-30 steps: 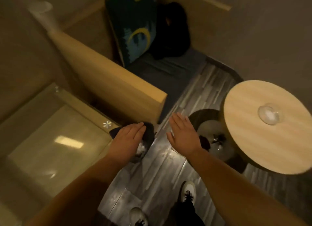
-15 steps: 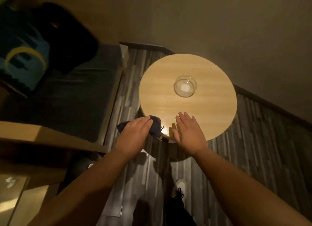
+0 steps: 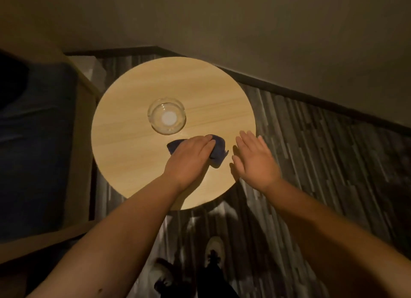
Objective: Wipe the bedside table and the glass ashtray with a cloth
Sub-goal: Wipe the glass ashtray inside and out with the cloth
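Observation:
A round, light wooden bedside table (image 3: 124, 155) fills the middle of the view. The clear glass ashtray (image 3: 166, 116) stands on it, a little left of centre. My left hand (image 3: 189, 158) presses a dark blue cloth (image 3: 219, 150) flat onto the tabletop, just below and right of the ashtray, not touching it. My right hand (image 3: 255, 158) is open with fingers spread, palm down over the table's right edge, holding nothing.
A dark blue bed or sofa (image 3: 33, 153) with a wooden frame (image 3: 82, 142) lies close on the left. Beige walls (image 3: 289, 42) meet behind the table. The striped grey floor (image 3: 322, 164) runs to the right, and my shoes (image 3: 214, 251) show at the bottom.
The view swung from the glass-topped furniture to the round table. Both hands moved forward over the tabletop, and the cloth now lies pressed on the wood near the ashtray.

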`<state>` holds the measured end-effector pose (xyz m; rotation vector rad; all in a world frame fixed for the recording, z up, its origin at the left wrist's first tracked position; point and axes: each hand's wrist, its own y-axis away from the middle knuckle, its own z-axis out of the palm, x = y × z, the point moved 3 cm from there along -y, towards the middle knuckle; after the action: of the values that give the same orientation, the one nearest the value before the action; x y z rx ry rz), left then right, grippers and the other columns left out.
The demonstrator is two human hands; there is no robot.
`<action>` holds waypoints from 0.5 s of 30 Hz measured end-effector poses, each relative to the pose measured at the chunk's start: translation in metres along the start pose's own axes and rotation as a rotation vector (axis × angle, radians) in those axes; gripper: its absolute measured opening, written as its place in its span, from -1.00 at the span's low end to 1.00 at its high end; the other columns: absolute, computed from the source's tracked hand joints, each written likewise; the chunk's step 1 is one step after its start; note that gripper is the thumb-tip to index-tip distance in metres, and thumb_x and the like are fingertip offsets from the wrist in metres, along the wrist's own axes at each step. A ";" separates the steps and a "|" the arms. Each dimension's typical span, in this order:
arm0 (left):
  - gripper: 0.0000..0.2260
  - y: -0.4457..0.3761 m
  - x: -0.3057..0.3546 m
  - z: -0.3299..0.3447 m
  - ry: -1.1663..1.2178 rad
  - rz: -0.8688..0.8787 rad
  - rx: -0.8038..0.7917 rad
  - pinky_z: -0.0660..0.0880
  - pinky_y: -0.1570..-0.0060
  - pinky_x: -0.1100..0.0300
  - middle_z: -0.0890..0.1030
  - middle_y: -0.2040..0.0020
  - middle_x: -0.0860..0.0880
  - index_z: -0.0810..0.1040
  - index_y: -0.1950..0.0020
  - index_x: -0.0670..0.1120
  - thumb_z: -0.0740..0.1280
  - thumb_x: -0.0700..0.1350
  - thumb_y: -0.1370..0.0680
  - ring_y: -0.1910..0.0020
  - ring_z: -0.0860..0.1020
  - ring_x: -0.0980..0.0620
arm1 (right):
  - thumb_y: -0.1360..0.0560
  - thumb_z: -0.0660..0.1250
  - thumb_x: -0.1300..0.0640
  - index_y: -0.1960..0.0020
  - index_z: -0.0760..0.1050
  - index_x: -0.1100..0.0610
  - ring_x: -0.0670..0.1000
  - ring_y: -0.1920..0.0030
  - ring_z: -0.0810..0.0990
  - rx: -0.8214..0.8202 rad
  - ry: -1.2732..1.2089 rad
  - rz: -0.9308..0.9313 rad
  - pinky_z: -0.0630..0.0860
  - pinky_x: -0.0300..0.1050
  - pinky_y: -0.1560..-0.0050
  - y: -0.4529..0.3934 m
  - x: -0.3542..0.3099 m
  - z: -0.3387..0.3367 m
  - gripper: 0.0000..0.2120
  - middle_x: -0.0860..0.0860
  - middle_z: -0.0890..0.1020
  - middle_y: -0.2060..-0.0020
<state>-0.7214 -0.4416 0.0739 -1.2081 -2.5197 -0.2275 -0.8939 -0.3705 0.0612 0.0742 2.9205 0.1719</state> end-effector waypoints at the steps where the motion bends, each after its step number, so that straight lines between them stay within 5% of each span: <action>1: -0.61 -0.011 0.001 0.004 -0.009 0.053 -0.014 0.24 -0.31 0.07 0.49 -0.29 -0.26 0.44 -0.33 -0.28 0.11 -0.18 -0.55 -0.30 0.39 -0.15 | -0.57 0.19 0.02 -0.44 0.29 0.25 0.17 -0.48 0.21 0.009 -0.012 0.009 -0.05 0.07 -0.48 -0.002 0.006 0.003 -0.49 0.19 0.32 -0.44; 7: -0.59 -0.046 -0.014 0.040 -0.070 0.102 -0.060 0.18 -0.38 0.03 0.39 -0.40 -0.20 0.34 -0.43 -0.22 0.16 -0.16 -0.59 -0.38 0.34 -0.19 | -0.58 0.19 0.02 -0.47 0.25 0.23 0.12 -0.50 0.15 0.037 -0.052 0.033 -0.09 0.01 -0.50 -0.015 0.028 0.022 -0.47 0.16 0.27 -0.48; 12: -0.40 -0.031 -0.036 0.060 -0.212 0.088 -0.112 -0.05 -0.47 -0.12 0.10 -0.55 -0.14 0.08 -0.54 -0.14 0.17 0.10 -0.59 -0.52 0.03 -0.13 | -0.57 0.23 0.06 -0.47 0.26 0.25 0.13 -0.50 0.17 0.072 -0.117 -0.002 -0.01 0.07 -0.51 -0.030 0.015 0.031 -0.48 0.17 0.29 -0.46; 15: -0.34 -0.013 -0.037 0.042 -0.107 0.033 0.008 -0.05 -0.48 -0.13 0.12 -0.55 -0.13 0.07 -0.53 -0.15 0.19 0.11 -0.53 -0.53 0.02 -0.09 | -0.56 0.25 0.04 -0.45 0.30 0.22 0.14 -0.48 0.20 0.090 -0.124 -0.057 0.00 0.04 -0.50 -0.045 -0.002 0.029 -0.48 0.16 0.31 -0.46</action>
<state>-0.7200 -0.4643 0.0210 -1.2902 -2.5863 -0.1483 -0.8871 -0.4122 0.0278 0.0150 2.8016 0.0251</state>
